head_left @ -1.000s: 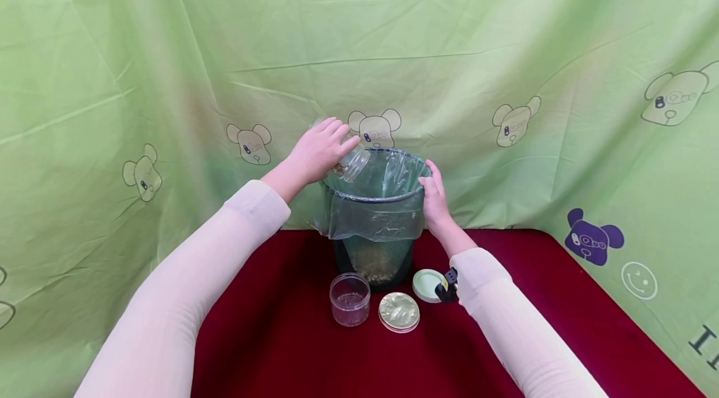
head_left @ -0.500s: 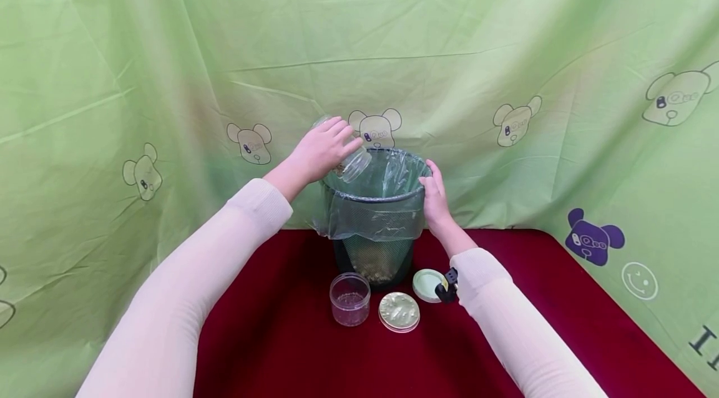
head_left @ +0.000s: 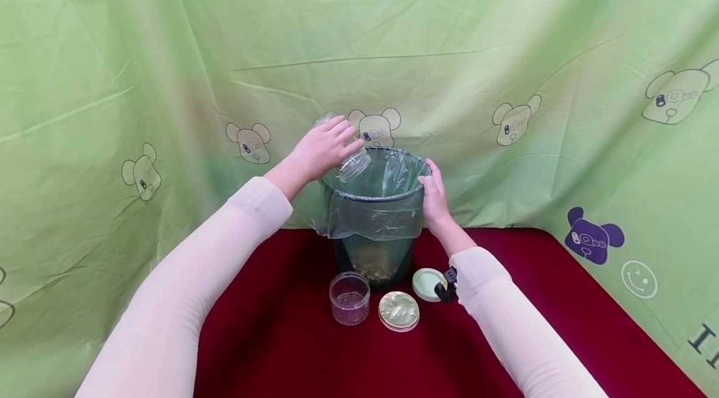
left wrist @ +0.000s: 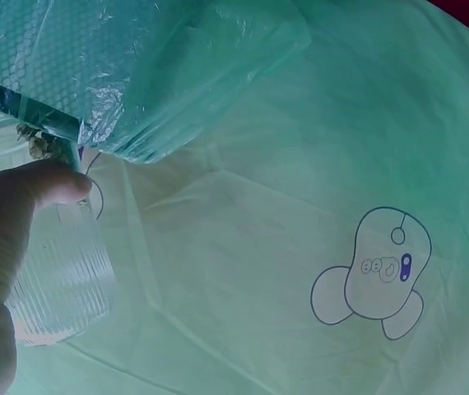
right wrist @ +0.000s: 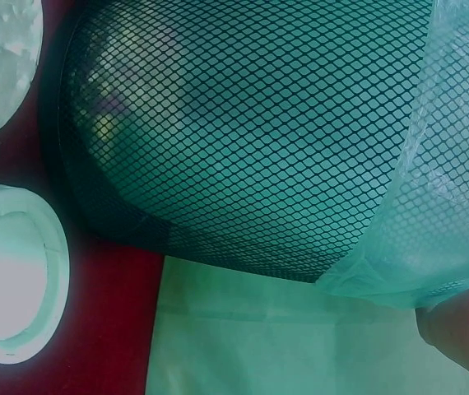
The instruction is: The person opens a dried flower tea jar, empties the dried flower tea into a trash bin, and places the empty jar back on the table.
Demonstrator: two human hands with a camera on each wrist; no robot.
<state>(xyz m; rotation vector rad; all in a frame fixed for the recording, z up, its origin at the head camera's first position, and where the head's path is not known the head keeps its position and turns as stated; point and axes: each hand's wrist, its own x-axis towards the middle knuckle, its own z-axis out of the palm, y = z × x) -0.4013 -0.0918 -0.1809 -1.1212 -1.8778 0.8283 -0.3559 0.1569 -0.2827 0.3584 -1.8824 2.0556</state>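
Note:
My left hand [head_left: 326, 147] grips a clear ribbed jar [head_left: 354, 165] over the left rim of a mesh wastebasket [head_left: 376, 198]. The jar is tilted, its mouth down toward the basket's inside. In the left wrist view, the thumb lies across the jar [left wrist: 66, 271], and a few brownish bits [left wrist: 44, 146] show near its mouth. My right hand [head_left: 437, 201] holds the basket's right rim, the thumb over the edge. A thin green bag [head_left: 376, 223] lines the basket and folds over its rim. Pale bits [head_left: 377, 264] lie at the bottom, seen through the mesh.
In front of the basket stands a clear open tub [head_left: 349, 307]. Beside it lie a silvery lid [head_left: 399, 310] and a pale green lid [head_left: 425, 284], partly behind the right wrist's camera. A dark red cloth [head_left: 292, 348] covers the table, and a green printed curtain [head_left: 449, 42] hangs behind.
The jar has risen very slightly, and fewer bits show inside it near the mouth. My right hand keeps its place on the rim.

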